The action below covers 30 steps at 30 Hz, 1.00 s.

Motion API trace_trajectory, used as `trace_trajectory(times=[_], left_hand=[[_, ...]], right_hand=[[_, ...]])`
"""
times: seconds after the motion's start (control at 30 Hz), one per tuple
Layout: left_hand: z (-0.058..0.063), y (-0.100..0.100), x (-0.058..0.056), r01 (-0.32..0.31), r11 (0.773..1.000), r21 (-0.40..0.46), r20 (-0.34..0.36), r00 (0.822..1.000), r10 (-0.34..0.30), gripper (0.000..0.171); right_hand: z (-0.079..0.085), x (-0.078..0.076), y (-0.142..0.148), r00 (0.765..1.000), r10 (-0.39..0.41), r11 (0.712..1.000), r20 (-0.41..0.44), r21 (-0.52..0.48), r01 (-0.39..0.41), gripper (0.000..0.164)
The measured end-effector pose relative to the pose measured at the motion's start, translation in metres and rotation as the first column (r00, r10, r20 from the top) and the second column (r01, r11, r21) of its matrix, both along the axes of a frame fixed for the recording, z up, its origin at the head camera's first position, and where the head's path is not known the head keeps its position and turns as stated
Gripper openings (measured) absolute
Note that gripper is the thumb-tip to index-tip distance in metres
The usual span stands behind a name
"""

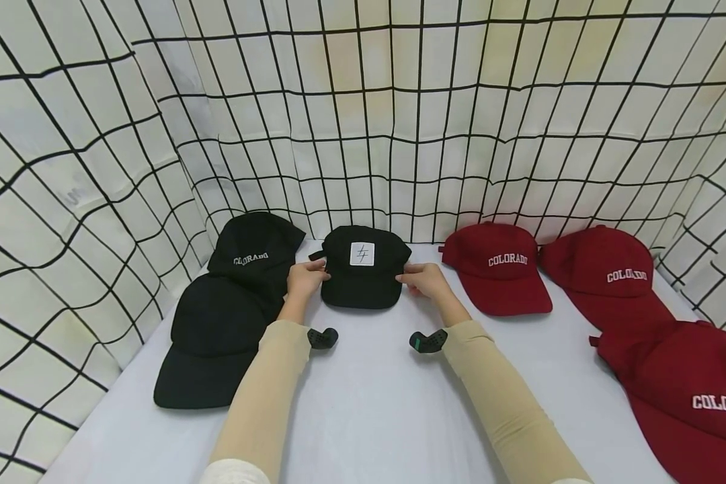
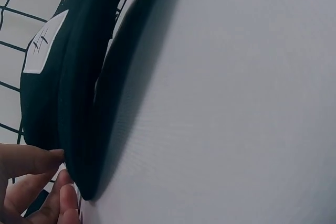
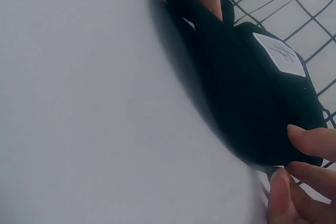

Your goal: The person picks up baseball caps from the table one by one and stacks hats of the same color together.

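A black cap (image 1: 341,259) with a white square patch (image 1: 362,254) on its front stands at the back middle, brim toward me. My left hand (image 1: 305,279) pinches its left side where the brim meets the crown, and my right hand (image 1: 426,279) pinches the same spot on the right. In the left wrist view the thumb and fingertips (image 2: 52,156) are at the brim's corner. The right wrist view has the thumb (image 3: 302,134) on the cap's side with the fingers below. The brim (image 3: 239,114) curves over the white surface.
Two black caps, one lettered (image 1: 254,235) and one plain (image 1: 218,316), overlap at the left. Red COLORADO caps line the right: one at the back (image 1: 490,245), one beside it (image 1: 605,252), one nearer (image 1: 671,370). Black grid netting (image 1: 417,114) over white sheeting encloses the white table (image 1: 363,403).
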<state>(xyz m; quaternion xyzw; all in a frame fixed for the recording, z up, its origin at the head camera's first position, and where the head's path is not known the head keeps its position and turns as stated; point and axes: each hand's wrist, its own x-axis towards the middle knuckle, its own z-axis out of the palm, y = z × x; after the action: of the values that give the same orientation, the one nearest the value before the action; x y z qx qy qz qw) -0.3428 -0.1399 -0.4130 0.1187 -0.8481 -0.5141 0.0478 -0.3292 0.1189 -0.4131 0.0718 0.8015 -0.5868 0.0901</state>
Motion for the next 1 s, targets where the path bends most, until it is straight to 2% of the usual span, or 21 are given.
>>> trace_trajectory(times=[0.17, 0.33, 0.53, 0.63, 0.8, 1.0], left_hand=[[0.000, 0.001, 0.001, -0.028, 0.997, 0.073, -0.009, 1.000, 0.028, 0.037], [-0.001, 0.000, 0.001, -0.023, 0.984, 0.176, -0.024, 0.999, 0.027, 0.036], [0.003, -0.004, 0.003, -0.057, 0.966, 0.254, 0.028, 0.998, 0.051, 0.038], [0.007, -0.003, 0.004, -0.078, 0.935, 0.345, 0.070, 0.996, 0.057, 0.041], [0.013, 0.000, 0.009, -0.102, 0.859, 0.502, 0.097, 0.993, 0.061, 0.045], [0.018, 0.002, 0.014, -0.138, 0.785, 0.604, 0.120, 0.989, 0.081, 0.046]], right_hand=[[-0.001, 0.000, -0.003, 0.999, -0.034, 0.991, 0.020, -0.128, 0.036, 0.052], [-0.003, 0.002, -0.006, 0.993, -0.107, 0.959, 0.048, -0.261, 0.116, 0.054], [-0.005, 0.004, -0.006, 0.987, -0.150, 0.943, 0.049, -0.294, 0.158, 0.055], [-0.004, 0.004, -0.004, 0.987, -0.151, 0.942, 0.050, -0.294, 0.159, 0.054], [0.000, 0.005, -0.003, 0.988, -0.149, 0.943, 0.041, -0.294, 0.154, 0.054], [0.006, 0.011, -0.001, 0.991, -0.132, 0.942, 0.014, -0.310, 0.130, 0.053]])
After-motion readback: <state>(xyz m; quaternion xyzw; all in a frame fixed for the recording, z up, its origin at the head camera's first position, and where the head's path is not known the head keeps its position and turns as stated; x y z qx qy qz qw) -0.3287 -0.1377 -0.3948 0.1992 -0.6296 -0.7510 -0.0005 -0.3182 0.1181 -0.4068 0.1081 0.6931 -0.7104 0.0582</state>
